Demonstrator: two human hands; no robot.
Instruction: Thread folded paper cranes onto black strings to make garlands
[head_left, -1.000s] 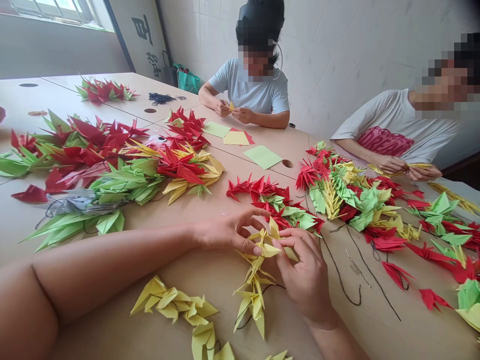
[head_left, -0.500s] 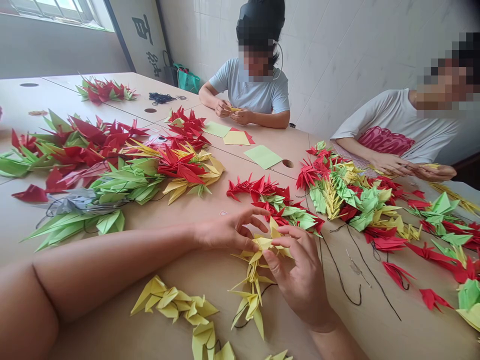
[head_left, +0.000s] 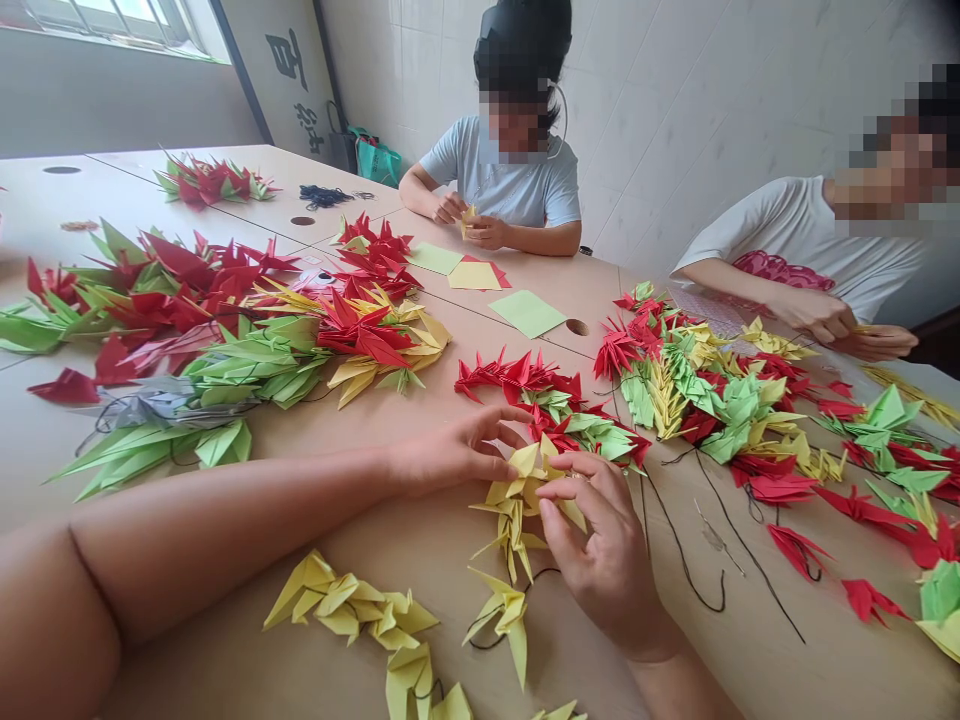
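My left hand (head_left: 450, 455) curves round the far side of a string of yellow origami cranes (head_left: 514, 515), with its thumb and fingers closed on the top crane. From the right, my right hand (head_left: 604, 545) meets the same crane, its thumb and index fingertips pinched close together at a paper edge. A black thread (head_left: 544, 573) runs through the string. Lower down, a single yellow crane (head_left: 506, 607) hangs a little apart on that thread. Another yellow string (head_left: 352, 600) lies nearer me on the table, partly cut off by the frame.
Red and green crane strings (head_left: 555, 405) lie just beyond my hands. A large mixed pile (head_left: 180, 280) covers the left, another (head_left: 705, 380) the right. A needle (head_left: 716, 540) lies at right. Paper squares (head_left: 527, 313) lie before one person (head_left: 502, 185); another person (head_left: 810, 270) sits at right.
My right thumb and index fingertip have come closer together. The lowest yellow crane has shifted slightly away from the others on the thread. The person opposite has turned the yellow paper upright.
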